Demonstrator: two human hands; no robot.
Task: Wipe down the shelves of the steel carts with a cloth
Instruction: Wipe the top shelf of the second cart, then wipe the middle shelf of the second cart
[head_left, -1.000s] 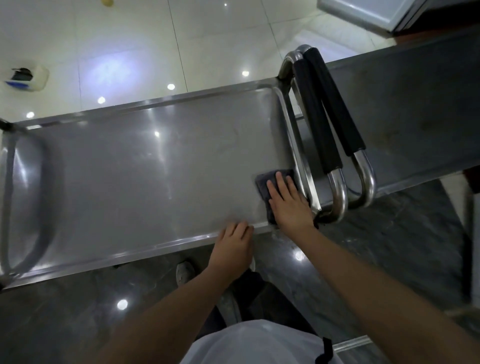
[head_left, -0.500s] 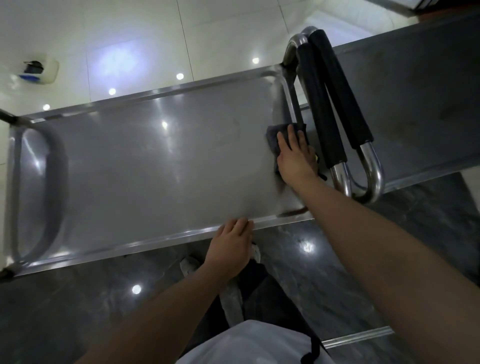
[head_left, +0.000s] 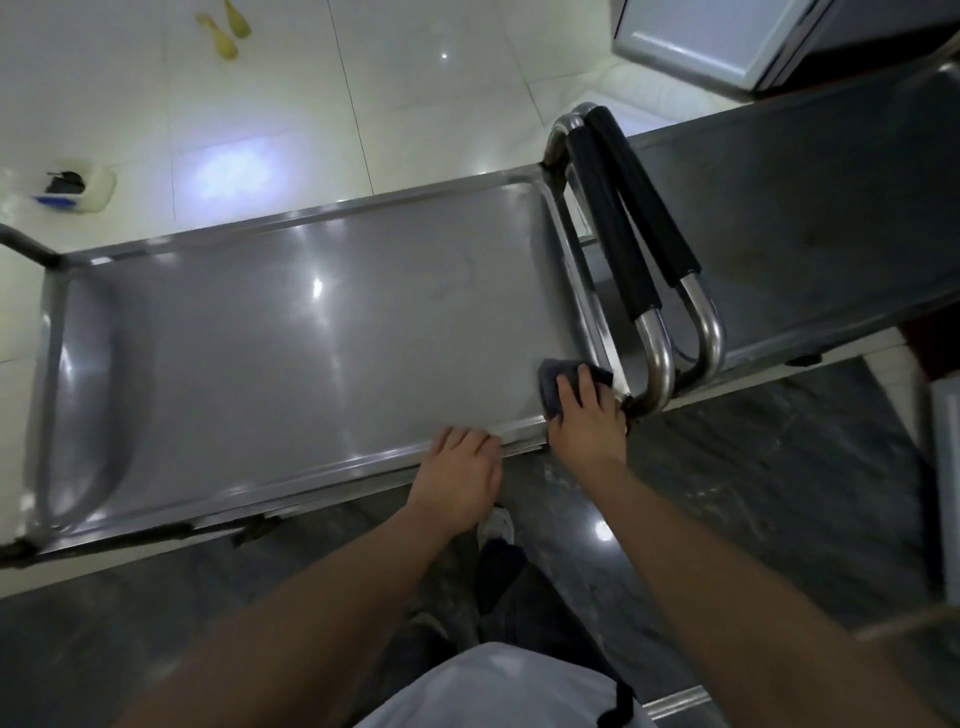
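Observation:
A steel cart's top shelf (head_left: 291, 353) fills the middle of the head view, shiny and bare. My right hand (head_left: 587, 415) presses a dark grey cloth (head_left: 553, 382) flat on the shelf's near right corner, beside the cart's black-padded handle (head_left: 608, 234). Most of the cloth is hidden under my fingers. My left hand (head_left: 460, 473) rests on the shelf's near rim, fingers curled over the edge, just left of my right hand. A second steel cart (head_left: 810, 249) stands to the right, its own padded handle (head_left: 649, 202) against the first one.
White tiled floor lies beyond the carts, with a white container (head_left: 78, 189) at the far left and two yellowish objects (head_left: 223, 31) at the top. A white cabinet (head_left: 727, 36) stands at the top right. Dark marble floor and my shoes are below.
My right hand has slid the cloth back along the shelf's right edge, from the middle towards the near corner. My left hand has stayed on the near rim.

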